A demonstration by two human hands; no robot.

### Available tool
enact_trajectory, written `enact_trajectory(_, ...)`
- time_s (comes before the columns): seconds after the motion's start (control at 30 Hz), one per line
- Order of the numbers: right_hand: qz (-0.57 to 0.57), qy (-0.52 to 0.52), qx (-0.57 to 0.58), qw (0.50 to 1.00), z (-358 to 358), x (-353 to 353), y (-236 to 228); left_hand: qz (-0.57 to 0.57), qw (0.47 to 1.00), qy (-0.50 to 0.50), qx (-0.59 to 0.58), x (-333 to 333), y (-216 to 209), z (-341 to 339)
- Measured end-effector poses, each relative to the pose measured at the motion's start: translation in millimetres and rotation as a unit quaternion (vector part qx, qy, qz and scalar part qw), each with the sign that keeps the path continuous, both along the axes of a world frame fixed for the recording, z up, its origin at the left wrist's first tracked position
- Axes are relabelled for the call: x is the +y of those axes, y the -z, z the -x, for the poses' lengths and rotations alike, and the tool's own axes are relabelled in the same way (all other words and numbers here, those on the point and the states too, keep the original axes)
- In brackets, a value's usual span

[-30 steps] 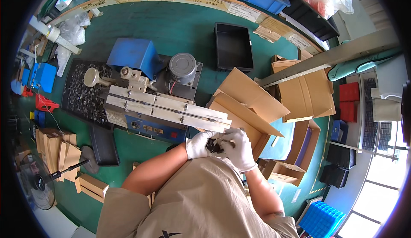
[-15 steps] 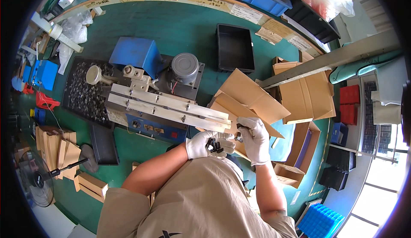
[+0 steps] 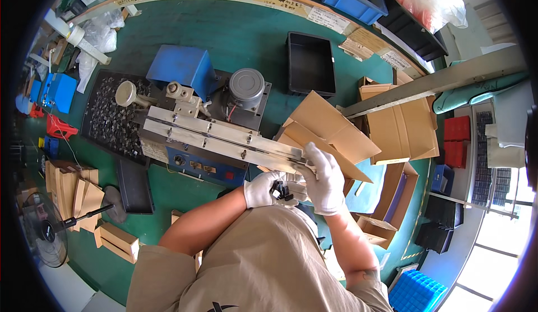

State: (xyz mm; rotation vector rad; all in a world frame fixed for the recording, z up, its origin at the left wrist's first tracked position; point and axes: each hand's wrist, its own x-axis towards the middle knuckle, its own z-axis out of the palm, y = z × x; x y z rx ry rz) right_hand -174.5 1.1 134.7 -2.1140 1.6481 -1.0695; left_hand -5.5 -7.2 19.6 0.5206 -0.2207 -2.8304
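Observation:
My left hand [image 3: 261,191], in a white glove, is cupped palm up below the end of the metal rail. Several small black parts [image 3: 282,190] with shiny bits lie in its palm and fingers. My right hand [image 3: 326,182], also gloved, is at the right end of the pale metal rail [image 3: 224,138]. Its fingers and thumb are spread to either side of that end; anything small between them is hidden. The rail slopes across a bench machine with a blue housing [image 3: 180,71], a grey round motor [image 3: 246,85] and a blue control panel [image 3: 193,165].
Left of the machine, a black tray [image 3: 115,149] holds a heap of small dark parts. A black bin [image 3: 310,65] stands behind. Open cardboard boxes [image 3: 330,132] crowd the right, near a slanting metal post [image 3: 437,79]. A small fan [image 3: 50,228] is at far left.
My right hand has moved slightly left and up to the rail end, and its fingers have spread from a pinch on small dark parts. My left hand stays put with its parts.

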Motion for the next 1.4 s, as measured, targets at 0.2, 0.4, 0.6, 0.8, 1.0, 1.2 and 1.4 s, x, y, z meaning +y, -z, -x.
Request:
enact_trajectory(0.2, -0.191, -0.098, 0.063, 0.975, 10.8, 33.2, -2.0, -0.195, 0.978, -0.019, 0.069, 2.5, 22.7, 2.1)
enact_trajectory(0.4, -0.165, -0.091, 0.087, 0.978, 14.1, 51.3, 26.1, -0.258, 0.958, -0.004, 0.124, -1.3, 11.6, 7.3)
enact_trajectory(0.6, -0.172, 0.054, -0.085, 0.980, 21.9, 48.0, 14.8, -0.106, 0.993, 0.016, 0.048, 2.2, 22.2, 6.4)
enact_trajectory(0.8, -0.165, 0.037, -0.126, 0.978, 35.4, 28.6, -1.2, -0.127, 0.990, 0.020, 0.062, -1.4, 20.9, 5.1)
enact_trajectory(1.0, -0.089, -0.016, 0.012, 0.996, 26.2, 7.2, -13.1, -0.111, 0.993, 0.013, 0.022, -0.6, 15.8, 2.4)
enact_trajectory(1.2, -0.043, -0.050, 0.022, 0.998, 13.7, -2.5, -4.6, -0.102, 0.995, 0.010, 0.021, 1.0, 12.1, 0.5)
enact_trajectory(1.4, -0.011, 0.042, 0.002, 0.999, 7.8, 11.6, -2.0, -0.125, 0.991, 0.001, 0.056, 3.3, 14.0, -0.3)
